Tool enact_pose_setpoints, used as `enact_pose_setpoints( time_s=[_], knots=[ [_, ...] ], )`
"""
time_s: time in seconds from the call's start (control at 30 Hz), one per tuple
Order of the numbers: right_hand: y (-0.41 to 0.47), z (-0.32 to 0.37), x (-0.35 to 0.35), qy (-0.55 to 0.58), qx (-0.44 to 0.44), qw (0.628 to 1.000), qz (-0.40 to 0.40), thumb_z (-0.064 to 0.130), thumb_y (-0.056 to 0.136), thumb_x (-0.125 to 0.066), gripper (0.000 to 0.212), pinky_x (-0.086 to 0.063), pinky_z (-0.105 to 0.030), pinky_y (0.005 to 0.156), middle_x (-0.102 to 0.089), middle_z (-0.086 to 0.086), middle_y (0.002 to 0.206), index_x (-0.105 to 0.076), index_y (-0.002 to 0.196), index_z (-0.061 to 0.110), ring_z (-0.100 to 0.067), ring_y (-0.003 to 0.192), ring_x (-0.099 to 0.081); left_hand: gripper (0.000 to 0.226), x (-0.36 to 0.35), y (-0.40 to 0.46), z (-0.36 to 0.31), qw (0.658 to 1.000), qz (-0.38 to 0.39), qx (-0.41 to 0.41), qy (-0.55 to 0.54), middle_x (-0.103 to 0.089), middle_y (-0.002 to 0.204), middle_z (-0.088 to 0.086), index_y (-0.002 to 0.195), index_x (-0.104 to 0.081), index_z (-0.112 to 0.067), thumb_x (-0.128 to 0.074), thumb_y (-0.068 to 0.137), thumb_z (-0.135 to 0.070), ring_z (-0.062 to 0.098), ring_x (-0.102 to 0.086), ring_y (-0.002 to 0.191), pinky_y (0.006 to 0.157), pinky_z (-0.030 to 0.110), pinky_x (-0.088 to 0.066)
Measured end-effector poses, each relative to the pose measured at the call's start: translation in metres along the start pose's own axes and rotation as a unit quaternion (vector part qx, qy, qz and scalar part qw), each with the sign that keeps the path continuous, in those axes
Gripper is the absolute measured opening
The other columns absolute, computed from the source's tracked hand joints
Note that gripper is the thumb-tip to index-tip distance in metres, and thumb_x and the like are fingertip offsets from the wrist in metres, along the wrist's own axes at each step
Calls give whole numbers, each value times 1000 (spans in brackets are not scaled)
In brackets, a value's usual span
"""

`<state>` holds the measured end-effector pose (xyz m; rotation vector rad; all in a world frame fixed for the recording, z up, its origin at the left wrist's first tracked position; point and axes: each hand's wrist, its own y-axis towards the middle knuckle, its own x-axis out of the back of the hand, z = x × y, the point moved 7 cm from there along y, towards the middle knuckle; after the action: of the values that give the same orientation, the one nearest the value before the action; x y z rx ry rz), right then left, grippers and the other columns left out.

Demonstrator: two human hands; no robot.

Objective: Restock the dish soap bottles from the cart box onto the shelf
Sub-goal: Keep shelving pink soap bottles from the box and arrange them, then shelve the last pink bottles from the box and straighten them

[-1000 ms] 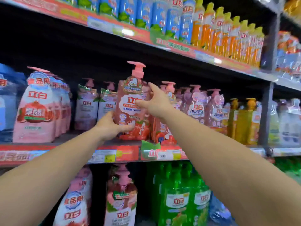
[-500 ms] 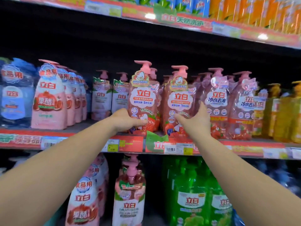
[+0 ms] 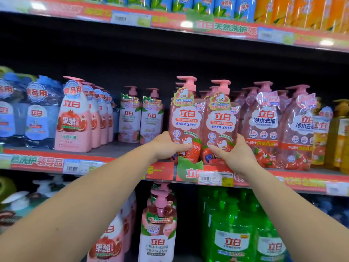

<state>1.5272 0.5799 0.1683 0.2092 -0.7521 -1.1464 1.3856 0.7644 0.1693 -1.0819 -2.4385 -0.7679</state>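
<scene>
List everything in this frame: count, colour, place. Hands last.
duck-label bottles: two at front, more behind, pink with pink pumps, middle shelf centre, side by side
pale pump bottles: two, whitish-pink, set back, left of the duck-label pair
pomegranate bottles: a row, pink, middle shelf left
blue bottles: a few, far left
clear pink bottles: two at front, more behind, right of the pair
yellow bottles: several, far right
top-shelf bottles: blue, then orange to the right
green bottles: several, lower shelf
lower pink pump bottle: one at front, lower shelf
shelf: grey, red price strip
left hand: grips left duck-label bottle low down
right hand: grips right one low down
</scene>
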Motion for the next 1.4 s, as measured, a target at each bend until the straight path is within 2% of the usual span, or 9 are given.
enact_pose_setpoints(
  time_s=[0.1,0.2,0.33,0.43,0.53,0.73,0.93,1.13,1.4],
  knots=[
    [0,1,-2,10,-20,1000,3,51,71,-80,94,-51,-48,96,-57,0,132,-30,144,21,-24,114,-58,70,2,-2,0,1000,-7,8,-7,-66,115,-9,120,-56,-20,-84,65,-53,12,-62,105,93,33,-47],
    [-13,9,-3,2,-38,997,-65,43,76,-79,108,-34,-49,112,-32,-8,156,-10,154,16,-29,142,-33,99,8,-6,5,999,-41,16,18,-65,120,-7,125,-52,-22,-79,44,-72,16,-62,108,97,41,-51],
    [-53,55,-25,-66,87,983,-150,32,89,-66,88,-17,-42,121,-16,-8,161,-11,154,11,-25,150,-10,89,30,-42,-3,989,-116,-42,82,-48,146,-2,146,-37,-19,-73,76,-60,22,-46,134,109,39,-40],
    [-84,104,-73,-84,186,975,-90,23,92,-61,75,-16,-39,121,-22,-9,160,-20,153,9,-25,149,-13,77,76,-81,9,962,-211,-101,143,-49,145,1,144,-41,-17,-68,82,-55,20,-46,132,106,37,-41],
    [-122,154,-141,-89,237,967,0,22,93,-59,71,-15,-34,120,-23,-7,160,-23,153,11,-23,150,-13,62,130,-130,52,951,-242,-89,174,-57,134,4,135,-51,-15,-69,84,-45,22,-52,125,101,35,-42],
    [-258,264,-318,-59,268,942,195,29,92,-61,69,-28,-33,109,-38,-13,151,-29,149,7,-26,139,-34,67,277,-292,182,914,-254,66,309,-58,134,13,137,-52,-13,-73,81,-44,30,-50,127,105,35,-38],
    [-460,382,-482,-7,310,876,369,31,90,-61,68,-30,-33,107,-41,-15,147,-32,147,7,-28,136,-38,82,425,-511,297,839,-257,284,387,-48,146,10,148,-38,-18,-63,82,-61,29,-44,134,108,36,-38],
    [-624,478,-575,40,361,802,474,33,90,-63,65,-31,-35,108,-42,-12,147,-36,144,8,-29,137,-37,84,518,-685,343,763,-286,415,405,-58,132,9,134,-53,-22,-60,70,-76,31,-53,123,101,37,-45],
    [-748,529,-692,60,395,727,558,38,91,-61,75,-25,-37,118,-25,0,159,-23,153,20,-21,147,-21,88,592,-822,439,696,-315,545,346,-45,148,6,149,-36,-27,-62,75,-68,28,-44,133,109,39,-40]
  ],
)
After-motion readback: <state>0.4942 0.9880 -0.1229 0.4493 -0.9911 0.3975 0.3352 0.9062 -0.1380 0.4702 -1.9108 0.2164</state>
